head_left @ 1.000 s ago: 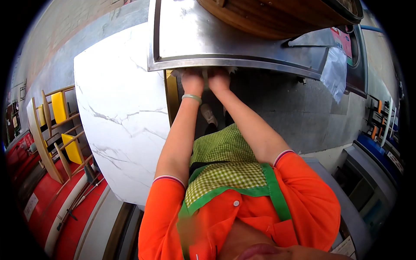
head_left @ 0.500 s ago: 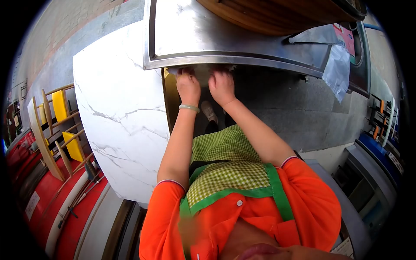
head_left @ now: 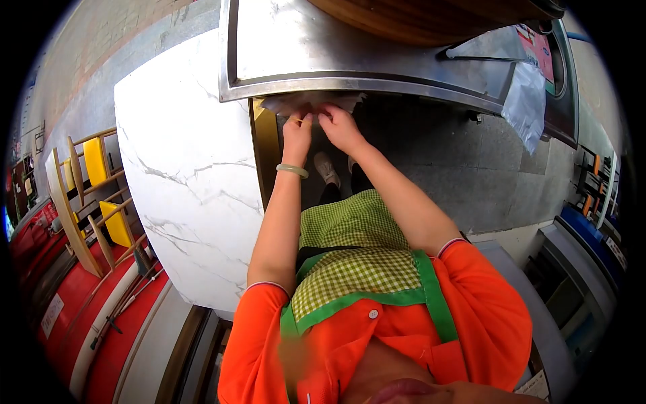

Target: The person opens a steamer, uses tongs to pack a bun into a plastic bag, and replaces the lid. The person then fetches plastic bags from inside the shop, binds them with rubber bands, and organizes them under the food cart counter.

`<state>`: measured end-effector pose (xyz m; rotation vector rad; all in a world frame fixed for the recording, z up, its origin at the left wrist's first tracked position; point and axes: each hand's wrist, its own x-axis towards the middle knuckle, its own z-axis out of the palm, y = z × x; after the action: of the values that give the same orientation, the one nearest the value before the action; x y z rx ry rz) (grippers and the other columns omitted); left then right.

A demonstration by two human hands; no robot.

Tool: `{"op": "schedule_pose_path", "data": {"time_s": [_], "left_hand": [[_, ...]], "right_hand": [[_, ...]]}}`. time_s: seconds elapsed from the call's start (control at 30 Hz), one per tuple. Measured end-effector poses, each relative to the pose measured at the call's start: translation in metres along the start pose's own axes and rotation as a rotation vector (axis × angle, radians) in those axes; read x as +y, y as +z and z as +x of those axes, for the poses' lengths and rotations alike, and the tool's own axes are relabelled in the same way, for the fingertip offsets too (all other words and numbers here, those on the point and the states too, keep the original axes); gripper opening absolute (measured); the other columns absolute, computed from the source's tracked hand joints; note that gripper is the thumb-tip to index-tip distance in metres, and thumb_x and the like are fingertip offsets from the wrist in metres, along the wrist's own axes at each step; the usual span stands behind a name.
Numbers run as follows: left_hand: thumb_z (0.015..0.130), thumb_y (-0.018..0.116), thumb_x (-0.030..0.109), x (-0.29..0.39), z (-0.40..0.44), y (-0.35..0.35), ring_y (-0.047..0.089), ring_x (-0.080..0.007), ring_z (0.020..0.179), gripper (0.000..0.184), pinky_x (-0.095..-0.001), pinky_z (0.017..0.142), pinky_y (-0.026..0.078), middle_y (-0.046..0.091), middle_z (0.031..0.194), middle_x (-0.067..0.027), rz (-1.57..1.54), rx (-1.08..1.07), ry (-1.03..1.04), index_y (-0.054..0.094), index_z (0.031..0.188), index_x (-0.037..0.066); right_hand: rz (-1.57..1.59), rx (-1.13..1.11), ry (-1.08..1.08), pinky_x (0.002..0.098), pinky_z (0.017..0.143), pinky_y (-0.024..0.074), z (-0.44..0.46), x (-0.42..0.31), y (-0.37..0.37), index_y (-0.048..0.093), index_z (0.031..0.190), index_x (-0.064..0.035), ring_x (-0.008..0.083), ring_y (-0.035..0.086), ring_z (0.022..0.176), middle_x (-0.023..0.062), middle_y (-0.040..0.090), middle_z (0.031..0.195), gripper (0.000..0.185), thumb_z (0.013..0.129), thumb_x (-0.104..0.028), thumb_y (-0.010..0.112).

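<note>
Just below the front edge of a steel counter, a thin, crumpled sheet of see-through plastic hangs partly hidden under the rim. My left hand, with a pale bracelet at the wrist, is closed, its thumb and fingers pinching the lower edge of the plastic. Close beside it on the right, my right hand also pinches the plastic with bent fingers. The fingertips of both hands almost meet.
A white marbled table adjoins the counter on the left. A round wooden vessel stands on the counter, and a plastic bag hangs off its right side. Yellow-and-wood chairs are at far left.
Both hands have come out from under the counter edge and closer together, and more of the plastic shows. The counter has shifted slightly up and left in view.
</note>
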<state>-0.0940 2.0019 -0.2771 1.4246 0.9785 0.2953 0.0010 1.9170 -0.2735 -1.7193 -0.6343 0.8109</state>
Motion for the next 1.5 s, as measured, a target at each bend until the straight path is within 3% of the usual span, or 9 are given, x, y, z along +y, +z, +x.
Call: {"op": "schedule_pose_path", "data": {"time_s": [0.37,0.47,0.67,0.77,0.93,1.07,1.13,1.27,1.5], "left_hand": [[0.089,0.05,0.0,0.003,-0.022,-0.032,0.05,-0.0284,0.12,0.033,-0.0393,0.105,0.04,0.054,0.125,-0.0179,-0.979,-0.293,-0.27,0.052,0.12,-0.007],[0.089,0.051,0.006,-0.001,-0.02,-0.044,0.051,-0.0315,0.12,0.016,-0.0425,0.105,0.04,0.064,0.1,-0.0175,-1.313,-0.444,-0.364,0.062,0.094,-0.005],[0.096,0.053,0.023,0.014,-0.02,-0.069,0.064,-0.0209,0.095,0.025,-0.032,0.091,0.046,0.066,0.081,-0.0054,-0.559,-0.503,-0.482,0.065,0.087,0.002],[0.094,0.056,0.013,0.034,-0.029,-0.045,0.052,-0.0079,0.07,0.016,-0.0215,0.071,0.042,0.058,0.072,0.0008,-0.227,-0.309,-0.243,0.066,0.095,0.0],[0.094,0.055,0.012,0.031,-0.024,-0.031,0.05,-0.0067,0.07,0.016,-0.0196,0.07,0.039,0.055,0.071,0.002,-0.391,-0.206,-0.124,0.065,0.092,-0.001],[0.094,0.054,0.014,0.017,-0.016,-0.036,0.051,-0.0083,0.07,0.017,-0.0216,0.069,0.04,0.052,0.069,0.0022,-0.5,-0.209,-0.106,0.063,0.091,0.0],[0.095,0.054,0.015,0.014,-0.014,-0.035,0.05,-0.0091,0.07,0.017,-0.023,0.069,0.04,0.051,0.068,0.0023,-0.552,-0.186,-0.085,0.062,0.092,0.001],[0.093,0.055,0.016,0.004,-0.002,-0.034,0.051,-0.0122,0.069,0.016,-0.0256,0.068,0.04,0.05,0.068,0.0009,-0.858,-0.182,-0.186,0.061,0.092,0.002],[0.088,0.06,0.015,0.002,0.023,-0.02,0.053,-0.0128,0.067,0.016,-0.0254,0.063,0.04,0.054,0.069,-0.0012,-0.733,-0.086,-0.13,0.063,0.092,0.001]], "right_hand": [[-0.023,-0.221,0.015,0.0383,0.076,0.0439,-0.034,-0.016,-0.011,0.058,0.074,-0.0018,0.0296,0.054,0.077,0.0104,0.06,0.077,0.021,0.083,-0.02,0.061],[-0.225,-0.164,-0.169,0.0394,0.074,0.0437,-0.021,-0.016,-0.022,0.057,0.07,-0.0035,0.0295,0.053,0.077,0.0091,0.059,0.075,0.022,0.083,-0.021,0.061],[-0.693,-0.244,-0.617,0.0398,0.081,0.0421,-0.014,-0.018,-0.039,0.057,0.073,-0.0101,0.0264,0.054,0.084,0.0065,0.054,0.072,0.011,0.078,-0.018,0.062],[-0.687,-0.232,-0.583,0.0413,0.084,0.0404,-0.019,-0.023,-0.028,0.056,0.075,-0.0104,0.0272,0.054,0.084,0.0062,0.056,0.075,0.007,0.076,-0.016,0.061],[-0.24,-0.285,0.076,0.0318,0.071,0.0454,-0.014,-0.038,-0.014,0.065,0.088,-0.0071,0.022,0.06,0.077,0.0087,0.065,0.081,0.014,0.081,-0.018,0.063],[-0.067,-0.332,0.138,0.0263,0.064,0.0445,0.0,-0.026,-0.014,0.067,0.095,-0.0041,0.0149,0.06,0.073,0.0074,0.068,0.082,0.021,0.084,-0.022,0.064],[0.311,-0.258,0.49,0.0253,0.079,0.0449,0.01,-0.02,-0.016,0.066,0.097,-0.0025,0.0123,0.059,0.086,0.0036,0.066,0.089,0.021,0.086,-0.021,0.065],[1.01,-0.291,0.603,0.0276,0.073,0.0459,0.02,-0.005,-0.018,0.064,0.094,-0.0057,0.0134,0.059,0.088,0.0034,0.065,0.093,0.012,0.089,-0.016,0.062],[0.479,-0.089,0.356,0.026,0.065,0.0411,0.029,-0.001,-0.013,0.064,0.092,-0.0071,0.0111,0.055,0.074,0.002,0.06,0.079,0.01,0.089,-0.015,0.059]]}}
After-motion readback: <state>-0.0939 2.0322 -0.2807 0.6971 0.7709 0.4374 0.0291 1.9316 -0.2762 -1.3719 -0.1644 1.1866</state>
